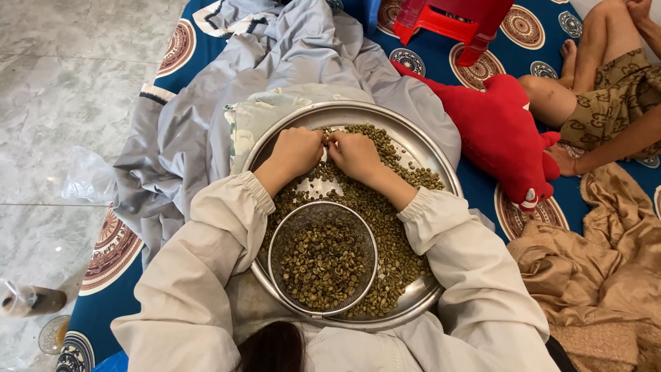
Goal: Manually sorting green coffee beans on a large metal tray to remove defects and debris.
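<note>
A wide round metal tray point(441, 165) rests on my lap, covered with several greenish beans point(399, 241). Inside it, near me, sits a round wire-mesh sieve point(322, 256) also filled with beans. My left hand point(296, 151) and my right hand point(354, 155) lie side by side at the tray's far part, fingers curled down onto the beans, fingertips almost touching each other. Whether either hand pinches a bean is hidden. Cream-coloured sleeves cover both my arms.
A grey blanket point(275, 62) lies beyond the tray on a blue patterned mat point(117, 275). A red plush toy point(502, 131) and another person's bare legs point(585, 76) are at right. A red plastic stool point(454, 21), a brown cloth point(592, 269), a plastic bag point(86, 176) and a bottle point(31, 301) lie around.
</note>
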